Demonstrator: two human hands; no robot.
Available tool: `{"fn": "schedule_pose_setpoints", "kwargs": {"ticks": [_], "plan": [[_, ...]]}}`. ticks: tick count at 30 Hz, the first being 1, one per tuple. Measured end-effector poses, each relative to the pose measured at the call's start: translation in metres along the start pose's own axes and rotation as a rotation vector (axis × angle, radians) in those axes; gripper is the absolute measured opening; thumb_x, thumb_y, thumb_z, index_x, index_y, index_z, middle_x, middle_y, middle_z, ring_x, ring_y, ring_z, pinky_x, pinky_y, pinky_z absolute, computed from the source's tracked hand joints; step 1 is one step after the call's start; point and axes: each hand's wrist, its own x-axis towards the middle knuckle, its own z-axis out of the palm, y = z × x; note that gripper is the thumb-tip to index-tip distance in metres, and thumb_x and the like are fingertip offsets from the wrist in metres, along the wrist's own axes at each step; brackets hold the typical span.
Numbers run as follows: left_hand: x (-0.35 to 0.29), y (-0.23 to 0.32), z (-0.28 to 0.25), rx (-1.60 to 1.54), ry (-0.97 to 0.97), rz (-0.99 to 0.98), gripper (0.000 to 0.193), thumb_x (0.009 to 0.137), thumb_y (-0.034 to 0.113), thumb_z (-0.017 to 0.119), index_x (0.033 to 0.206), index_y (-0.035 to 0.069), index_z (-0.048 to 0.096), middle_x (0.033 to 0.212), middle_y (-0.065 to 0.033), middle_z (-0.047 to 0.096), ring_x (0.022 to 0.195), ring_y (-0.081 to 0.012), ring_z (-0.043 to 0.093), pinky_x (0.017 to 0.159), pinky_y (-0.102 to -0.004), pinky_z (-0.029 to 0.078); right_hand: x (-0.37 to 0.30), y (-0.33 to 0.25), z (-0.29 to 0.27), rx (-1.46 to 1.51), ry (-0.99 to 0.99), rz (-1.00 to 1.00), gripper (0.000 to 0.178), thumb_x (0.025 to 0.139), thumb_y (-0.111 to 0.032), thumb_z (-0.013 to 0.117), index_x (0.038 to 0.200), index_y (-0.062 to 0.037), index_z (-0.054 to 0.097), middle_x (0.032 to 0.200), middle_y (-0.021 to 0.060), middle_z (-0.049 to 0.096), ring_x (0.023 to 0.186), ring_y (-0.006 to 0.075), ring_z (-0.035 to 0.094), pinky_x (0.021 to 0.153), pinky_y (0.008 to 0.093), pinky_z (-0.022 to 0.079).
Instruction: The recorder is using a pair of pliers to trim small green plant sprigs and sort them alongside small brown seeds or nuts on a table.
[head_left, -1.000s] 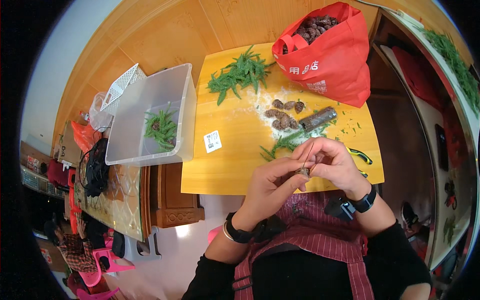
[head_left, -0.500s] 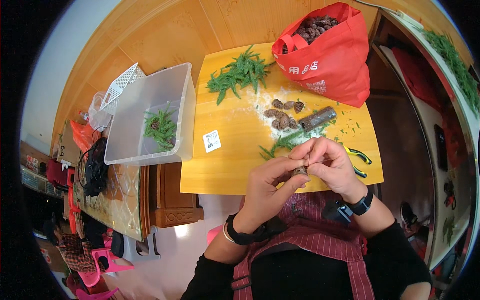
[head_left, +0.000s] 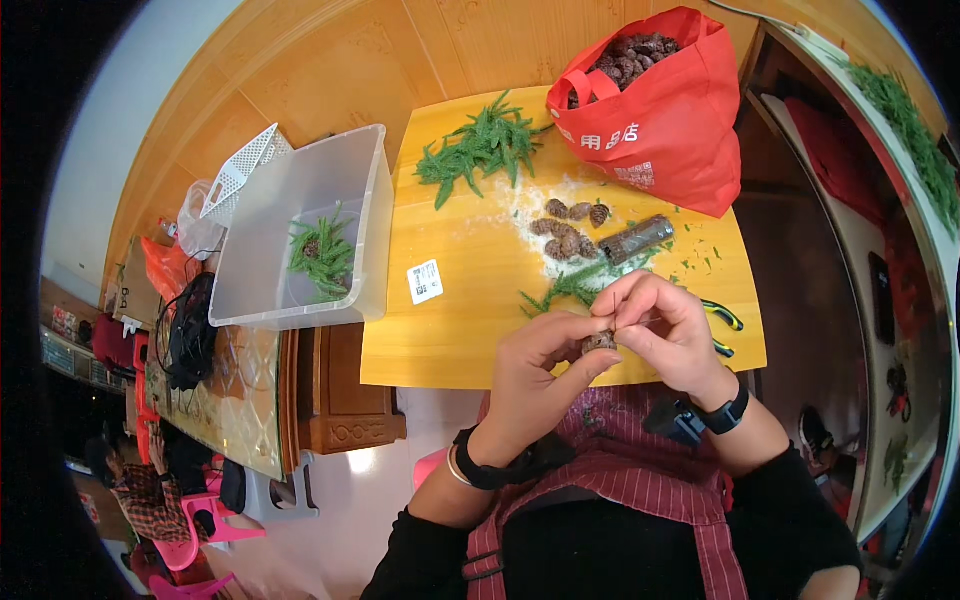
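Yellow tabletop (head_left: 460, 335) beneath, hands (head_left: 550, 357) (head_left: 668, 335) hold wire (head_left: 614, 303) and a pinecone (head_left: 600, 342), long axis unclear.

A small brown pine cone (head_left: 600, 342), partly covered by fingers, is pinched in the left hand (head_left: 538, 362). Just above it, a thin dark wire (head_left: 614, 299) stands nearly upright, gripped in the right hand (head_left: 676, 332).

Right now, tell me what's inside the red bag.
Brown pine cones show at the open mouth of the red bag. Whatever lies beneath that top layer can't be seen: the upper cones and the bag's opaque sides cover it.
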Motion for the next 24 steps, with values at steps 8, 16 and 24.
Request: {"fn": "schedule_pose_setpoints", "kwargs": {"ticks": [8,16,24], "plan": [[0.002,0.001,0.001,0.165,0.025,0.148,0.029,0.076,-0.003,0.065,0.104,-0.001,0.059,0.094,-0.0083,0.057,0.079,-0.0116,0.056,0.067,-0.0219,0.046,-0.003,0.003,0.004,-0.212,0.092,-0.070,0.006,0.081,-0.002,0.055,0.084,-0.0026,0.050,0.098,0.0107,0.052,0.088,0.0143,0.051,0.080,0.0265,0.042],[0.004,0.002,0.003,-0.128,-0.003,0.011,0.026,0.081,-0.007,0.055,0.107,-0.002,0.057,0.102,-0.0081,0.054,0.091,-0.0117,0.055,0.074,-0.0224,0.046,-0.004,-0.007,-0.003,-0.307,0.075,-0.074,0.009,0.079,0.001,0.054,0.087,-0.0019,0.051,0.100,0.0107,0.052,0.092,0.0159,0.052,0.081,0.0273,0.042],[0.002,0.004,-0.008,-0.417,-0.056,-0.174,0.019,0.088,0.005,0.051,0.106,-0.001,0.052,0.100,-0.0160,0.060,0.080,-0.0147,0.058,0.069,-0.0253,0.045,-0.035,-0.017,-0.073,-1.246,0.115,0.360,0.046,0.067,-0.018,0.072,0.103,-0.0021,0.048,0.101,0.0157,0.053,0.102,0.0292,0.051,0.087,0.0324,0.040]]}}
